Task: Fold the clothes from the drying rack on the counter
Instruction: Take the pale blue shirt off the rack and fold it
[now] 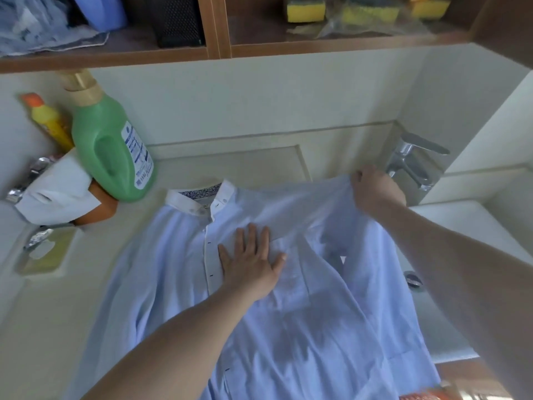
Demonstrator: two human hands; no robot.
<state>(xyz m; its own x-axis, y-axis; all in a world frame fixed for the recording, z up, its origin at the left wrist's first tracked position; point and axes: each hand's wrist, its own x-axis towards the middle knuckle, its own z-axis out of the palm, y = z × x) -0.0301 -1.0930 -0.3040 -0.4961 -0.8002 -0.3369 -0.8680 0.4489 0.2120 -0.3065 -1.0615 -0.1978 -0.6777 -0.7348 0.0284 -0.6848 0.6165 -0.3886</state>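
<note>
A light blue button-up shirt point(161, 272) with a white collar lies front side up on the pale counter point(43, 313), its collar pointing to the back wall. My left hand point(251, 261) presses flat on the chest, just right of the button strip, fingers spread. My right hand point(375, 192) grips the shirt's right shoulder or sleeve fabric and holds it lifted above the counter, near the tap. The shirt's right side hangs over the sink edge. No drying rack is in view.
A green detergent bottle point(112, 145), a yellow bottle with an orange cap point(50, 119) and an orange tub with white cloth point(60, 194) stand at the back left. A chrome tap point(415, 163) and white sink point(467, 226) are on the right. Shelves with yellow sponges point(305, 8) hang overhead.
</note>
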